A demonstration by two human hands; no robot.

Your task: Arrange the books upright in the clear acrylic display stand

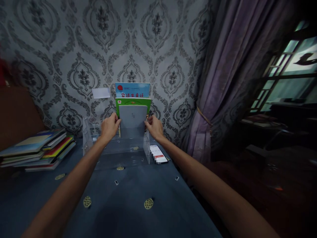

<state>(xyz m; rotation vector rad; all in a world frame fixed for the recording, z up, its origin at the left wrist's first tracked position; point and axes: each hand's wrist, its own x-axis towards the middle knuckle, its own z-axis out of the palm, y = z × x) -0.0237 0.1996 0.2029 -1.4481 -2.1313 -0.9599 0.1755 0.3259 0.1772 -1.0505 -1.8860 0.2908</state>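
Note:
Between my two hands stands a grey-covered book (pixel 133 120), upright in a clear acrylic book rack (pixel 123 153). My left hand (pixel 110 126) pinches its left edge, and my right hand (pixel 154 127) pinches the right edge. Directly behind it rises a taller green book (pixel 133 101), partly hidden. A blue book (pixel 132 89) with red lettering shows above that one at the back. The lower front of the grey book is seen through the rack's transparent panels.
A phone (pixel 158 154) with a lit screen lies right of the rack. Stacked books (pixel 42 148) sit at the left on the blue patterned tablecloth (pixel 119 211). A patterned wall (pixel 74 43) stands behind, with a purple curtain (pixel 218 76) at the right, beyond the table's edge.

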